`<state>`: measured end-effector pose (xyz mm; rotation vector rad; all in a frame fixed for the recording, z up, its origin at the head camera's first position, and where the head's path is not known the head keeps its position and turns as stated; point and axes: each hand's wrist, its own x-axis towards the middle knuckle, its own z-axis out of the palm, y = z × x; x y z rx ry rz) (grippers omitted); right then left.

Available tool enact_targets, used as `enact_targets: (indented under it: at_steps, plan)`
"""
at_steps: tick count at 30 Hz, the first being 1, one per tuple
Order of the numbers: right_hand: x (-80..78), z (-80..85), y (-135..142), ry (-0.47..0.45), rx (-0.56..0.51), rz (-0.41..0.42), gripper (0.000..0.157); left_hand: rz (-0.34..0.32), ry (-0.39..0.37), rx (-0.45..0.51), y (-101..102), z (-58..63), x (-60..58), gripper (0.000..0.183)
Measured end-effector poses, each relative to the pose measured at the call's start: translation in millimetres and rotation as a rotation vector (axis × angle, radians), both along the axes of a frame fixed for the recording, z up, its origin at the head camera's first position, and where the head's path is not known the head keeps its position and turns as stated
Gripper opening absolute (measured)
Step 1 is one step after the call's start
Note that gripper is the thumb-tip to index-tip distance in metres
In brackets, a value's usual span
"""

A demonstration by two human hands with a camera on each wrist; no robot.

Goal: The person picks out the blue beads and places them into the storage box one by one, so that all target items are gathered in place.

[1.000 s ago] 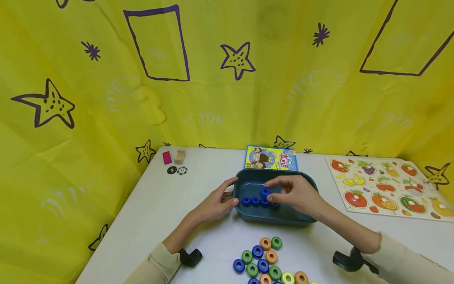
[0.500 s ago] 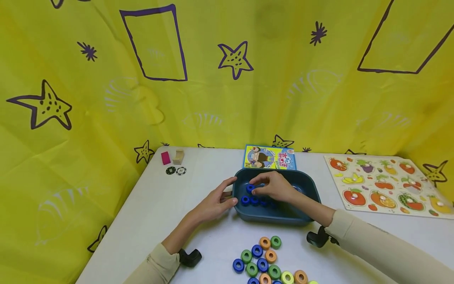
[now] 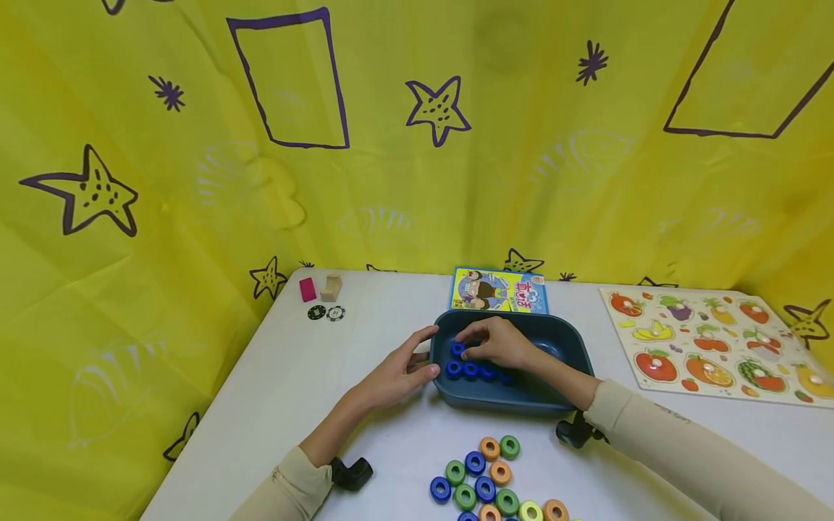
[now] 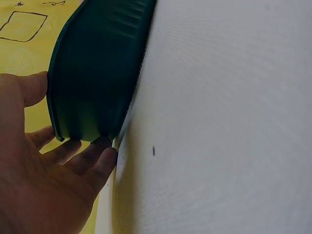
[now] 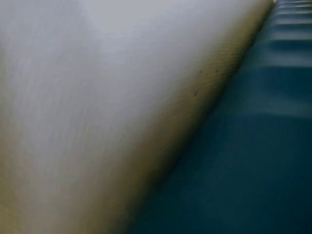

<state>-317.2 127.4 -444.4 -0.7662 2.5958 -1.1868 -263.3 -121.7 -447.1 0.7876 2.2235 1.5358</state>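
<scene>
A dark teal plastic bin (image 3: 508, 400) stands on the white table. My left hand (image 3: 394, 373) holds its left end, thumb and fingers spread along the wall; in the left wrist view the fingertips (image 4: 105, 163) touch the bin (image 4: 92, 73) low down. My right hand (image 3: 498, 344) reaches inside and pinches a blue ring (image 3: 458, 349) near the left wall. Just in front, several blue rings (image 3: 470, 370) sit in a row, the rightmost partly shaded by the hand. The right wrist view has only the bin's outer wall (image 5: 243, 170) and table, no hand.
Loose rings in green (image 3: 507, 501), orange (image 3: 500, 473), blue and yellow lie in front of the bin. Behind it is a picture box (image 3: 498, 291). A fruit puzzle board (image 3: 710, 347) lies right; small blocks (image 3: 330, 288) and two chips (image 3: 316, 312) lie back left.
My right hand has moved left inside the bin with the blue ring, from above the row to behind its left end, and slightly lower. The left hand has stayed at the bin.
</scene>
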Motion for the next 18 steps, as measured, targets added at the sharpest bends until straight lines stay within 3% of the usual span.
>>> enact_targets:
  at_steps: [6,11,14,18]
  plan:
    - [-0.1,0.3,1.3,-0.006,-0.012,0.016,0.025,0.013,0.012,-0.006,0.6,-3.3,-1.4,0.064]
    - [6.7,13.7,4.5,0.035,-0.014,-0.026,0.026,0.002,0.026,0.016,0.3,-4.2,-1.0,0.064]
    - [18.1,28.1,9.3,0.082,-0.016,-0.036,0.025,-0.007,0.038,0.036,-0.2,-5.6,-1.5,0.063]
    - [49.7,47.5,18.9,0.115,-0.039,0.013,0.025,-0.009,0.05,0.043,-0.1,-5.0,-2.3,0.063]
